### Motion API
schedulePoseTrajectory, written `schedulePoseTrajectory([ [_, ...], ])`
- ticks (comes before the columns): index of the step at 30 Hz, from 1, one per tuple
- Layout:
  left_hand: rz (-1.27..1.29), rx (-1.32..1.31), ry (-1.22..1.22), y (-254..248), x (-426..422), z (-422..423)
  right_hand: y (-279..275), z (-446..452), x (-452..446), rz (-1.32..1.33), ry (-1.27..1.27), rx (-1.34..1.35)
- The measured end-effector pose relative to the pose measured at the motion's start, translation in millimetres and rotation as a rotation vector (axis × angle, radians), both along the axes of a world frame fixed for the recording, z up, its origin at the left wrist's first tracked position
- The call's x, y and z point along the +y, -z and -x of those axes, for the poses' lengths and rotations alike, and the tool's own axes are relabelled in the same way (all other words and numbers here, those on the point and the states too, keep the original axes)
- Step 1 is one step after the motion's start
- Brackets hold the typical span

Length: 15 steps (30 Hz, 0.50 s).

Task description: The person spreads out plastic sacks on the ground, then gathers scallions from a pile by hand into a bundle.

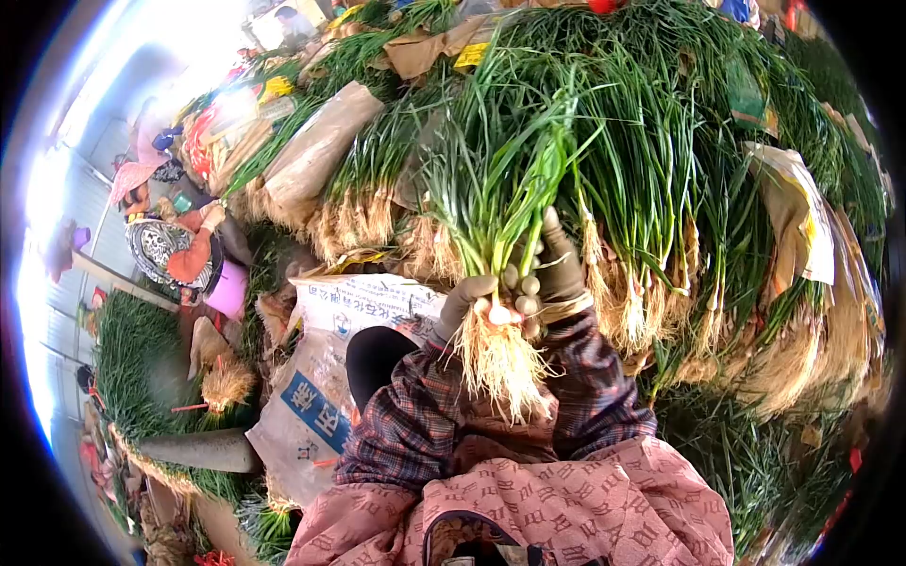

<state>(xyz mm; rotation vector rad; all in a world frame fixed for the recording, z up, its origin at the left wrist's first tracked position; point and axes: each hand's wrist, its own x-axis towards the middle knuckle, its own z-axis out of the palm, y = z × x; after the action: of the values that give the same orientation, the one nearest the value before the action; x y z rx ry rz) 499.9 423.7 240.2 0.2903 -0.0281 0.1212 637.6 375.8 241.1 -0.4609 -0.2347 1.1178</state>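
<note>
Above the person's lap, a bunch of green-leaved, white-bulbed onions with pale stringy roots (497, 255) stands leaves-up, between the two hands. The left hand (465, 304) curls against its left side near the bulbs; the right hand (559, 269) closes on the other side, fingers bent around the stems, so the bunch is pinched between them. Both hands look gloved.

An uneven squeeze could let single stems slide down, since the bulbs look smooth and sit at differing heights. Pressing too hard might bruise the stems. The long leaves overlap the broad heap of green onions (651, 179) just beyond, so they could tangle there, and the loose roots could snag on the dark plaid sleeves (401, 415).

Left of the sleeves, a white printed plastic sack (302, 415) takes up the space, with a black rounded shape, perhaps a knee (376, 363), beside it. A pink patterned apron (576, 505) covers the lap. Farther left, a co-worker in an orange-sleeved top (189, 259) sits near a purple bucket (227, 289), well apart from these hands.
</note>
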Motion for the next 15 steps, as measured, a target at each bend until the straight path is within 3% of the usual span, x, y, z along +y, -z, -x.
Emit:
schedulePoseTrajectory([
  [2,-0.125,0.069,-0.025,-6,4,-3,-5,-15,4,0.113,0.242,-0.279],
  [5,-0.418,0.185,0.027,-11,21,-11,39,-48,9,0.297,0.686,-0.979],
  [6,-0.742,0.289,0.014,-25,30,-14,38,-66,-1,0.575,0.771,-1.116],
  [7,-0.554,0.289,-0.016,-34,19,-3,37,-85,-15,0.863,0.842,-1.24],
  [9,-0.559,0.262,0.041,-14,50,7,-4,-104,-63,0.895,0.651,-0.679],
  [10,-0.559,0.199,0.056,-21,60,8,18,-120,-91,0.845,0.505,-0.807],
  [11,-0.555,0.137,0.064,-27,70,9,53,-128,-116,0.783,0.24,-1.143],
  [12,-0.58,0.128,0.012,-40,74,5,76,-125,-133,0.696,-0.147,-1.447],
  [13,-0.644,0.06,-0.12,-51,69,3,103,-112,-149,0.619,-0.621,-1.583],
  [14,-0.721,0.215,-0.042,-61,73,-8,115,-101,-163,0.553,-0.876,-1.523],
  [15,-0.798,0.379,0.015,-72,82,-18,82,-93,-153,0.695,-0.997,-1.758],
])
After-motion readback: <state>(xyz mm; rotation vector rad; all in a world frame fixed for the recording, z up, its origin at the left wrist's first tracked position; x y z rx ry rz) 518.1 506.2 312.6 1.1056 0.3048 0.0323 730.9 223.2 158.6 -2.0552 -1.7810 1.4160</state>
